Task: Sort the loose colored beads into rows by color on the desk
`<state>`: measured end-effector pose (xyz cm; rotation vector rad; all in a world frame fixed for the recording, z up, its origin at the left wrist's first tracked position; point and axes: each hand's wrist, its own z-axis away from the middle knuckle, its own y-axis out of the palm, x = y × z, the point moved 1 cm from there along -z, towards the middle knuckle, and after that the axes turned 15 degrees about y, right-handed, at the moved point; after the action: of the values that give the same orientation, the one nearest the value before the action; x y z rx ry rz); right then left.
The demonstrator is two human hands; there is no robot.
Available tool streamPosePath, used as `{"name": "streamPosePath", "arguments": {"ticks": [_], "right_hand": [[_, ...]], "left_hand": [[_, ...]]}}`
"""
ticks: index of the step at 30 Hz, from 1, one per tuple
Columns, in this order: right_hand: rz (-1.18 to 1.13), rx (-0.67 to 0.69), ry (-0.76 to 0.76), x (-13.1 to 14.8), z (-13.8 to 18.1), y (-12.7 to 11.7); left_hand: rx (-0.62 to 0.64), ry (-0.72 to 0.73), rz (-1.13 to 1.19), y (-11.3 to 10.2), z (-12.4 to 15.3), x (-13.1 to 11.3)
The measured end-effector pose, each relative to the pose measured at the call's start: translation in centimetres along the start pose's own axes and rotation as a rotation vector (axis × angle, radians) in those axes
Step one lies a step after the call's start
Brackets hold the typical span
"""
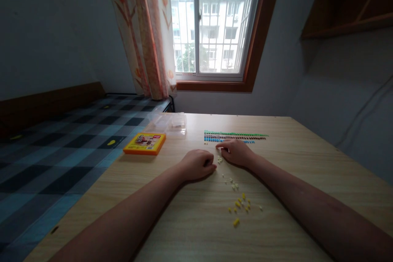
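Observation:
On the wooden table (307,163) both my hands rest near the middle. My left hand (198,164) is curled into a loose fist, knuckles up; whether it holds anything is hidden. My right hand (236,151) lies just right of it, fingers pinched together at the near end of several rows of small beads (233,136) in green, dark and blue lines. A few pale beads (220,159) sit between the two hands. More yellow and white loose beads (241,204) are scattered closer to me.
A flat yellow and orange box (145,143) lies at the table's left edge, with a clear plastic container (172,123) behind it. Left of the table is a bed with a checked cover (61,151). Window and curtain stand behind.

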<state>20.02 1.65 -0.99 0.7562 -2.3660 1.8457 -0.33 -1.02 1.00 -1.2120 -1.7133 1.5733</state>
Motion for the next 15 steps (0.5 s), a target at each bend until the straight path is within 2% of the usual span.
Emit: {"name": "streamPosePath", "arguments": {"ticks": [7, 15], "right_hand": [[0.047, 0.033, 0.009, 1.0, 0.2, 0.4], [0.015, -0.178, -0.112, -0.4, -0.3, 0.9]], "left_hand": [[-0.035, 0.001, -0.011, 0.2, 0.0, 0.1], [-0.102, -0.016, 0.030, 0.4, 0.0, 0.4]]}}
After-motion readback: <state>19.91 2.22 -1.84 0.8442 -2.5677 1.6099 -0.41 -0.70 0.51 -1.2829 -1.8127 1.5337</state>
